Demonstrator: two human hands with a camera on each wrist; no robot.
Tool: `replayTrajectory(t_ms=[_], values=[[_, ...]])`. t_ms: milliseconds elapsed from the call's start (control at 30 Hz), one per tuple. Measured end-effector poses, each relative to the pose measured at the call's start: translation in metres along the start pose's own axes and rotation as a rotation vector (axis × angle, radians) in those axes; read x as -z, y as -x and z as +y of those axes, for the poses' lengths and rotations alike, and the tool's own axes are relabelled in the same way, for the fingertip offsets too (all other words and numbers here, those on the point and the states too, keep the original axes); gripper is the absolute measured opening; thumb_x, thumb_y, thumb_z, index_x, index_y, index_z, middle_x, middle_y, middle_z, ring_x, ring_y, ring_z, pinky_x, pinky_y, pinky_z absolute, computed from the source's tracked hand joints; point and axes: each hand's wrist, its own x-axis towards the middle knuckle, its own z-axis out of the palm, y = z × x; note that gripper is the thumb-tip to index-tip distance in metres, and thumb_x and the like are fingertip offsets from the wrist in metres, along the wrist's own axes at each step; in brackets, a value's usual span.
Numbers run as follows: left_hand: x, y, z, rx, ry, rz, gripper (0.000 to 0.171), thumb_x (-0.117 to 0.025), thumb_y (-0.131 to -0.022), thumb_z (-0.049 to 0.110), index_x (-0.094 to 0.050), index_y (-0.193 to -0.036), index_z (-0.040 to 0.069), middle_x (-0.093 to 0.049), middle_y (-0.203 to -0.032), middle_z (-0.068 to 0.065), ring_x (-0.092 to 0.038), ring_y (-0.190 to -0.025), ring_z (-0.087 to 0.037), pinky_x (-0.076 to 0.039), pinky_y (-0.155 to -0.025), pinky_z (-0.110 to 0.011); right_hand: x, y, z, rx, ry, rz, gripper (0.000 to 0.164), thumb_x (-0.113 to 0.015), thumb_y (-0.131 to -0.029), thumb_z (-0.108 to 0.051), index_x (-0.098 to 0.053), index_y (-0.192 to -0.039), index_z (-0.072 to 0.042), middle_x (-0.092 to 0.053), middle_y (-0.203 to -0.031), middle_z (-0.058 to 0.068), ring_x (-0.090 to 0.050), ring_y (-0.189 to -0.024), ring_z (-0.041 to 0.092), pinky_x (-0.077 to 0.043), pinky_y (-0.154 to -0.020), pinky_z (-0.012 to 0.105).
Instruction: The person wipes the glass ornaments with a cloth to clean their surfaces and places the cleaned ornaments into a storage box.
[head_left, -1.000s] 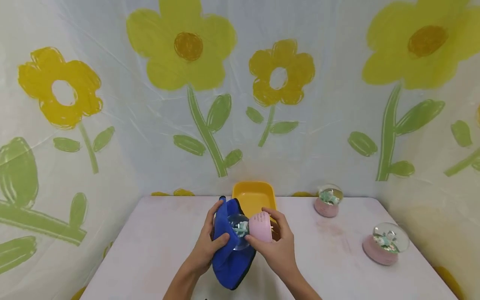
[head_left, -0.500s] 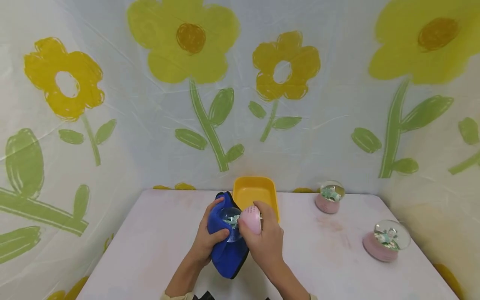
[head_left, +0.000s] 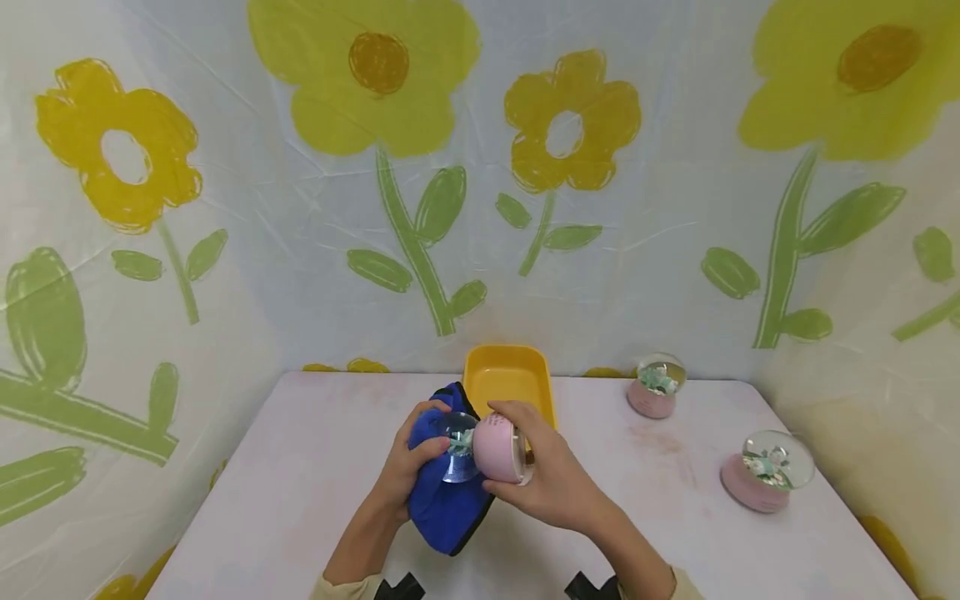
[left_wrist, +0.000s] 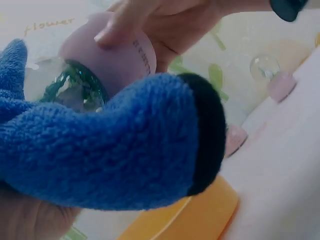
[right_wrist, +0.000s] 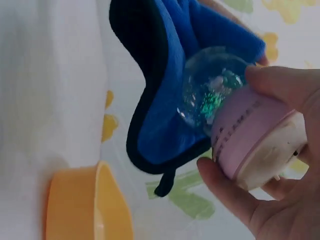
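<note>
A snow globe (head_left: 496, 448) with a pink base lies sideways between my two hands, above the table. My right hand (head_left: 551, 475) grips the pink base, thumb on one side and fingers on the other. In the right wrist view, lettering runs round the base (right_wrist: 245, 130) and its pale underside faces my palm. My left hand (head_left: 405, 462) holds a blue cloth (head_left: 448, 512) with dark edging, cupped round the clear dome (right_wrist: 207, 87). Green and white glittery figures show inside the dome. Most of my left fingers are hidden behind the cloth in the head view.
A yellow tray (head_left: 550, 392) stands at the table's back edge, just beyond my hands. Two more pink-based snow globes are on the right: one at the back (head_left: 652, 400), one nearer the right edge (head_left: 756, 487). A flower-printed sheet (head_left: 652, 225) hangs behind and at the sides.
My right hand has turned the snow globe's base, so its underside now points more to the right. The cloth has shifted slightly left in the head view and stays against the dome.
</note>
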Motion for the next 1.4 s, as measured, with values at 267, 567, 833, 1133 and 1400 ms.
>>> replayTrajectory(t_ms=[267,567,833,1133,1400], values=[[-0.003,0.003,0.004,0.032,-0.159,-0.055,0.070,-0.075,-0.080,0.021,-0.037,-0.138,0.017,-0.043,-0.130,-0.021,-0.051,-0.110,-0.037,-0.050,-0.085,-0.050,-0.002,0.007,0.014,-0.014,-0.137,0.041,0.088,-0.088,-0.072,-0.017,-0.039,-0.145,-0.026,-0.046,-0.140,-0.004,-0.057,-0.106,0.020,-0.055,-0.069,0.029],[0.005,0.000,0.005,0.042,-0.072,0.041,0.058,-0.068,-0.083,0.016,-0.040,-0.133,0.010,-0.047,-0.125,-0.021,-0.055,-0.107,-0.036,-0.051,-0.084,-0.048,-0.009,0.013,0.023,0.068,-0.167,0.045,0.093,-0.089,-0.065,-0.002,-0.042,-0.145,-0.011,-0.036,-0.151,0.014,-0.042,-0.130,0.038,-0.055,-0.078,0.035],[0.000,-0.002,-0.004,0.122,-0.267,0.089,0.052,-0.070,-0.084,0.024,-0.049,-0.130,0.014,-0.052,-0.121,-0.017,-0.055,-0.104,-0.032,-0.050,-0.082,-0.047,-0.005,0.023,0.041,0.454,0.404,0.005,0.075,-0.087,-0.072,-0.010,-0.054,-0.139,-0.020,-0.043,-0.147,0.009,-0.050,-0.126,0.030,-0.046,-0.094,0.036],[-0.009,-0.009,-0.005,0.025,-0.499,-0.001,0.055,-0.079,-0.077,0.027,-0.050,-0.124,0.026,-0.050,-0.122,-0.008,-0.057,-0.100,-0.031,-0.053,-0.077,-0.042,0.006,0.021,0.065,0.069,-0.257,-0.098,0.082,-0.085,-0.075,-0.018,-0.044,-0.145,-0.009,-0.057,-0.131,0.012,-0.064,-0.103,0.027,-0.054,-0.079,0.037],[0.005,0.002,-0.008,-0.276,-0.497,-0.079,0.058,-0.079,-0.073,0.021,-0.051,-0.123,0.015,-0.053,-0.120,-0.012,-0.057,-0.101,-0.035,-0.053,-0.078,-0.044,0.000,0.017,0.054,-0.435,-0.788,-0.239,0.063,-0.069,-0.091,-0.024,-0.043,-0.143,-0.002,-0.056,-0.124,0.019,-0.059,-0.103,0.033,-0.053,-0.079,0.049]])
